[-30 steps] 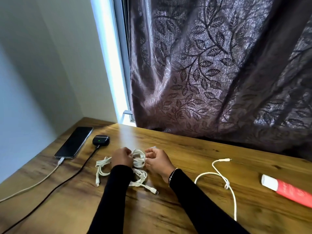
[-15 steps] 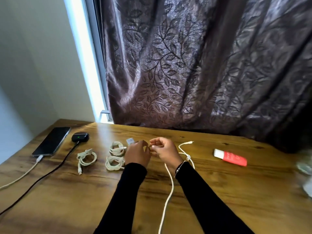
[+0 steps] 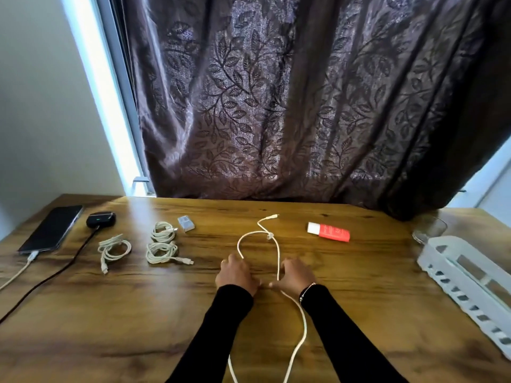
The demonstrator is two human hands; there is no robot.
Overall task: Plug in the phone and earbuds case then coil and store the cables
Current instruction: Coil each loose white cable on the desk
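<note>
While both hands work the last loose cable (image 3: 277,252), coiling waits.
Left hand (image 3: 236,273) and right hand (image 3: 296,275) each grasp a strand (grip partly hidden); its loop runs toward 12 o'clock.

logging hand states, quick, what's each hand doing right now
Left hand: fingers curled on the loose white cable.
Right hand: fingers curled on the same cable.
</note>
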